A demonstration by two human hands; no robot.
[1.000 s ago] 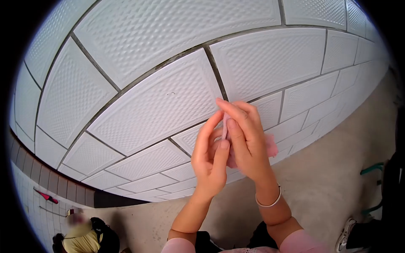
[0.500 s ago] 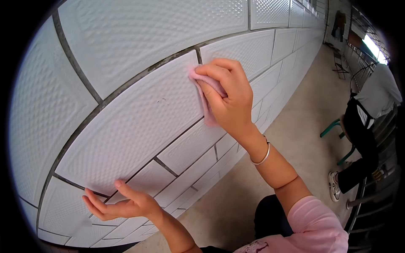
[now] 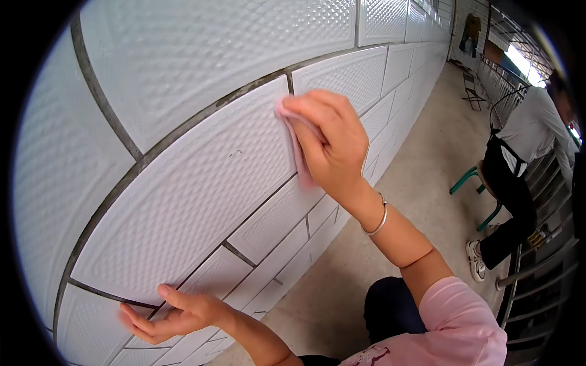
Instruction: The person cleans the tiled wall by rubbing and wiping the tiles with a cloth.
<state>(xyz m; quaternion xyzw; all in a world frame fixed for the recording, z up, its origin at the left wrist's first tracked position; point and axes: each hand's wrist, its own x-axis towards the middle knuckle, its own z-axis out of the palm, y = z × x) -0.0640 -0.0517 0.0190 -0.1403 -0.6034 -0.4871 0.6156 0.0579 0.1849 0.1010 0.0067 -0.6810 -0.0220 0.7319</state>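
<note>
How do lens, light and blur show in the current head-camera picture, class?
Head view: wide-angle distortion bows the dark grey mortar joints, and black fills the corners; highlights glint on the upper white embossed tile; blur softens the pink cloth's lower end and the left hand's fingertips.

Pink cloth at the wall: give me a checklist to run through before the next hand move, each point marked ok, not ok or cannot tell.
1. Pink cloth gripped in the right hand: ok, pinched between thumb and fingers.
2. Left hand apart from the cloth: ok, low and to the left, fingers open.
3. White textured tile free of marks: not ok, small dark marks show left of the cloth.
4. Cloth damp enough: cannot tell.
5. Seated person apart from both hands: ok, off to the right on a green-legged stool.
</note>
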